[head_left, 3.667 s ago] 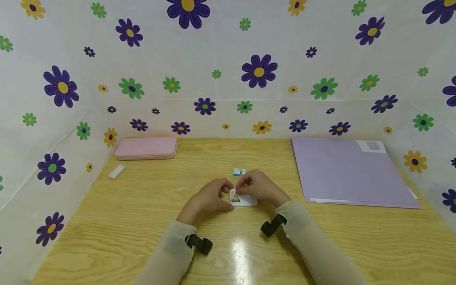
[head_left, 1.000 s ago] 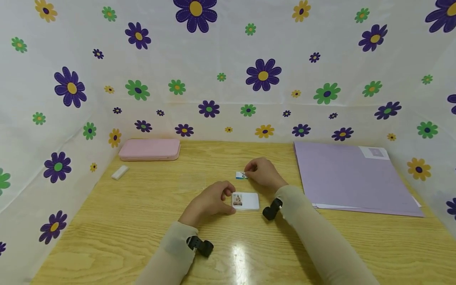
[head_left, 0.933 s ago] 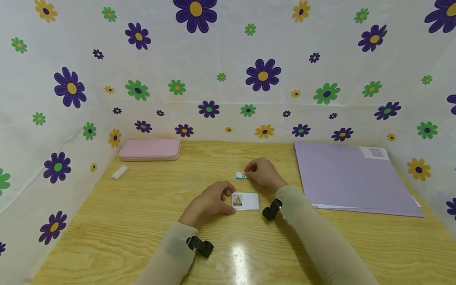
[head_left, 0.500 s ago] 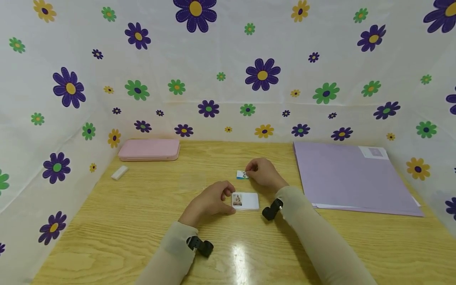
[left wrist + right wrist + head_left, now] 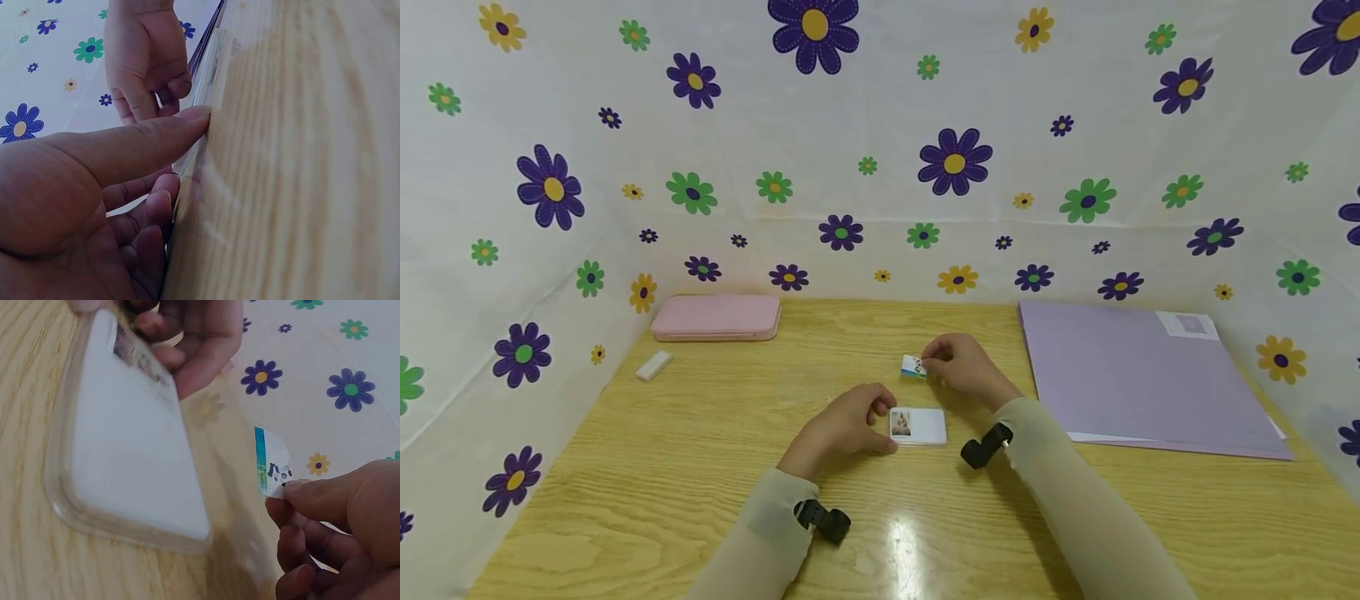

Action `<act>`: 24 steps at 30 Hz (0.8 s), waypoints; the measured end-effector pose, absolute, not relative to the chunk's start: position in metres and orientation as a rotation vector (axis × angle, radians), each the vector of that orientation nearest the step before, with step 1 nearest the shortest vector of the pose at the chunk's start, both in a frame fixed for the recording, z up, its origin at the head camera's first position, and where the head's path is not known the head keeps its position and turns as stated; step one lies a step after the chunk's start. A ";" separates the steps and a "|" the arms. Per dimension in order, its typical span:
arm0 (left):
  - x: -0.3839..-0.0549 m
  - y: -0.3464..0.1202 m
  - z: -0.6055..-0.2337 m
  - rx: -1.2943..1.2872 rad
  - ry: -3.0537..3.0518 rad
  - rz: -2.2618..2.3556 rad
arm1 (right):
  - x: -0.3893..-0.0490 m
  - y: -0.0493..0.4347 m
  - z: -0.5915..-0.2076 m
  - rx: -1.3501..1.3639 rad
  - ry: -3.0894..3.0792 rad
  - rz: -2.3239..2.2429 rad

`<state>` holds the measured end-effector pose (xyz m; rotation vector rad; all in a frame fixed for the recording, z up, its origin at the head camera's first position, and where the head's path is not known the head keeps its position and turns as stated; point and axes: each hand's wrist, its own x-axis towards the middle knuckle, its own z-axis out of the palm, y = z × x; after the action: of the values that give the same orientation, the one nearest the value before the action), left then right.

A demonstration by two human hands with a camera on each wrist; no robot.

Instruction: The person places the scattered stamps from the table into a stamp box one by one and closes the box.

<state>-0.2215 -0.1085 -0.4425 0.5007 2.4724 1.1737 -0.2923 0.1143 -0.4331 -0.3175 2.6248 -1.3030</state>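
Clock as in head view, 12 away from the person. Wood-grain table (image 5: pixel 655 500), flower-print cloth (image 5: pixel 880 100) up at 9, 12 and 3. Case (image 5: pixel 929 426) lies flat near mid-table, long axis 9 to 3, photo (image 5: pixel 901 423) at its 9 end. From the case: pencil case (image 5: pixel 717 317) at 10, eraser (image 5: pixel 653 365) between 9 and 10, folder (image 5: pixel 1135 375) between 2 and 3. Left hand (image 5: pixel 842 423) grips the case's 9 end between thumb and fingers. Right hand (image 5: pixel 964 365) pinches the sticker (image 5: pixel 912 367), thumb to index, just off the case at 12; sticker is tilted, long axis roughly 9 to 3, blue strip on the 6 side. Sticker's 3 end hidden by fingertips; its print unreadable. Clear sheet (image 5: pixel 805 382) about 10, barely visible. Left wrist view has the case edge-on, blurry. Sleeves (image 5: pixel 1075 487) cut off at 6.
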 end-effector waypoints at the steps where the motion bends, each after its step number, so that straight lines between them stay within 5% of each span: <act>1: -0.222 -0.108 -0.442 0.499 2.477 1.168 | -0.292 0.115 -0.432 -0.317 2.619 -1.321; 24: -0.223 -0.107 -0.444 0.499 2.485 1.168 | -0.263 0.127 -0.413 -0.452 2.440 -1.513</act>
<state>-0.2227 -0.1070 -0.4442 0.4986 2.4852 1.1677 -0.2630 0.1269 -0.4125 -0.4521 2.4399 -1.5129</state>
